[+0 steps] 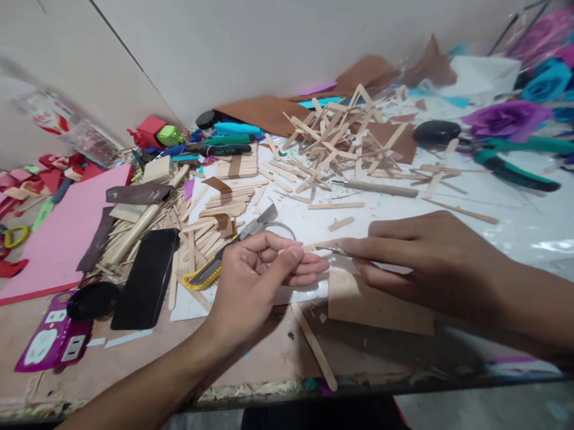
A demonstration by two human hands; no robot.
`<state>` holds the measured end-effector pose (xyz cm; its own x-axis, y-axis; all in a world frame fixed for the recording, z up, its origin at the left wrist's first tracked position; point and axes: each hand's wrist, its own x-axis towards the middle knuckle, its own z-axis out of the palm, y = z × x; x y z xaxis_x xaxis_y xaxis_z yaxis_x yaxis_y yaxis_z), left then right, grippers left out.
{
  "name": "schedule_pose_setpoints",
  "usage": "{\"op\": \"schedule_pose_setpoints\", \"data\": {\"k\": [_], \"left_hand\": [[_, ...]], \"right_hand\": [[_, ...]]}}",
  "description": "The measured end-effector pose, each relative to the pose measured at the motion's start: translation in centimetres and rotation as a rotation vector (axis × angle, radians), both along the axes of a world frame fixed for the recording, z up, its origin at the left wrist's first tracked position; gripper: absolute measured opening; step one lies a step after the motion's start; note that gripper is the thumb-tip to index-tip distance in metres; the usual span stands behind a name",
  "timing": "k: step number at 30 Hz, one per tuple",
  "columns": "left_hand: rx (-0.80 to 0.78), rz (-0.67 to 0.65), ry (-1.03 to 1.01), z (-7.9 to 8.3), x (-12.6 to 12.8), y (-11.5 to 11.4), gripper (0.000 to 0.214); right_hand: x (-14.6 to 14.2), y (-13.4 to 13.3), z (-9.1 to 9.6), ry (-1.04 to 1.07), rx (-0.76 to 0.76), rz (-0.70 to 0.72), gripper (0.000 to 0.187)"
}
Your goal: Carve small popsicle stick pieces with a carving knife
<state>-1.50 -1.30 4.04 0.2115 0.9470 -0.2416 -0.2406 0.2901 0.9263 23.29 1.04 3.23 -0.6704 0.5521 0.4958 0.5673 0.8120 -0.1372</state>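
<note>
My left hand [270, 264] is closed, thumb against fingers, on the end of a small wooden craft stick [311, 246]. My right hand [406, 253] grips a slim metal-tipped craft knife [328, 249], its handle mostly hidden by the fingers. The knife's tip lies against or just beside the stick; I cannot tell which. Beneath the right hand is a piece of brown sandpaper-like sheet [380, 303]. A yellow utility knife [204, 274] lies just left of my left hand. One loose craft stick [315, 348] rests at the table's front edge.
A tangle of craft sticks [333, 134] is heaped at the back, with a pointed tool [377, 188] before it. Green-handled pliers [512, 162] lie right. A black phone [146, 279], purple power strip [56, 336], pink sheet [69, 235] and plastic bottle [62, 118] are left.
</note>
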Motion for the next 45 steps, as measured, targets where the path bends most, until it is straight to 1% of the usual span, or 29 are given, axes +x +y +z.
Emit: {"op": "schedule_pose_setpoints", "data": {"k": [3,5,7,10,12,17,22,25,30,36,41,45], "left_hand": [[-0.015,-0.009,0.026,0.0,0.0,-0.1,0.017],[-0.020,-0.016,0.039,-0.1,0.0,-0.1,0.019],[-0.011,-0.019,0.052,-0.2,0.0,0.0,0.020],[0.013,0.000,0.068,-0.7,0.0,0.2,0.022],[0.021,0.015,0.071,-0.9,0.0,0.4,0.022],[0.019,0.037,0.088,-1.1,0.0,0.5,0.022],[0.001,0.031,0.123,-0.5,0.4,0.1,0.022],[0.016,0.041,0.130,0.0,0.7,-0.2,0.020],[0.052,0.028,0.151,0.3,0.9,-0.4,0.018],[0.050,0.009,0.130,0.0,0.6,-0.3,0.019],[0.020,0.014,0.101,-0.4,0.4,-0.1,0.023],[0.003,0.003,0.073,-0.6,0.3,0.0,0.023]], "right_hand": [[0.2,0.4,0.0,-0.031,-0.004,0.032,0.018],[0.4,0.8,0.1,-0.033,-0.014,0.075,0.020],[0.8,1.3,0.3,-0.017,-0.055,0.149,0.023],[1.6,2.2,0.9,-0.016,-0.163,0.271,0.027],[2.0,2.6,1.2,-0.030,-0.190,0.308,0.029],[2.3,2.8,1.4,-0.049,-0.067,0.245,0.026],[2.1,2.4,0.9,-0.092,0.011,0.204,0.028],[2.0,2.2,0.6,-0.101,0.050,0.192,0.028],[2.1,2.2,0.7,-0.110,0.088,0.192,0.026],[2.1,2.4,0.6,-0.113,0.094,0.210,0.028],[1.8,2.4,0.4,-0.124,0.115,0.179,0.027],[1.3,2.0,0.0,-0.103,0.132,0.112,0.029]]}}
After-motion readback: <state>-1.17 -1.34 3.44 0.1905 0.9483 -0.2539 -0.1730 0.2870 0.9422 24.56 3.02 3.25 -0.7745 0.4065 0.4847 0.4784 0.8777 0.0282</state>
